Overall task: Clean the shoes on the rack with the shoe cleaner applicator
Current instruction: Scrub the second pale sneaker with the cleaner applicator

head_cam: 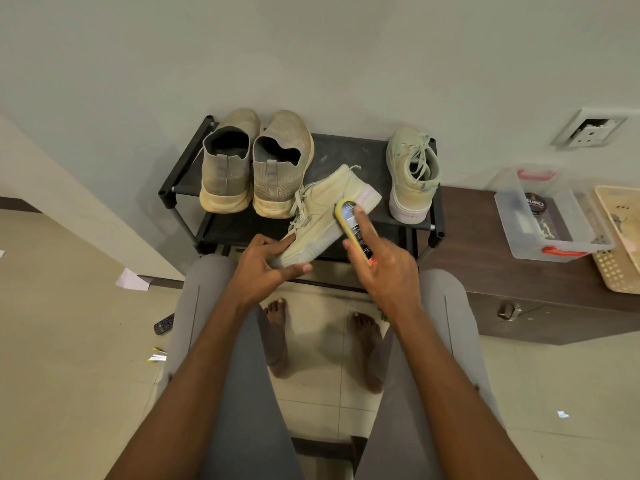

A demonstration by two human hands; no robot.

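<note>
Two bare forearms reach forward from the bottom edge, over knees in grey trousers, toward a low black shoe rack [180, 188] against the wall. The left hand [263, 268] is turned palm inward, its fingers and thumb curled round the toe end of a pale green lace-up shoe [329, 216], which it holds tilted, sole edge toward the camera, heel pointing back over the rack's top shelf. The right hand [384, 268] comes in from the right with fingers mostly straight; the thumb and fingers pinch a yellow-rimmed shoe cleaner applicator [355, 230], index finger laid along its labelled back, and its far end is pressed against the side of the held shoe near the heel.

On the rack's top shelf, to the left, stands a pair of dusty beige slip-on shoes [256, 168], heels toward the camera, the right one just beside the held shoe. At the shelf's right end the matching pale green shoe [414, 174] stands with its heel facing the camera.

Right of the rack is a dark wooden cabinet [519, 289] bearing a clear plastic box [550, 216] with red clips and, touching it, a cream basket [620, 271]. A wall socket [588, 128] sits above. On the tiled floor lie two bare feet, a remote control [163, 323] and scraps of paper [133, 280].
</note>
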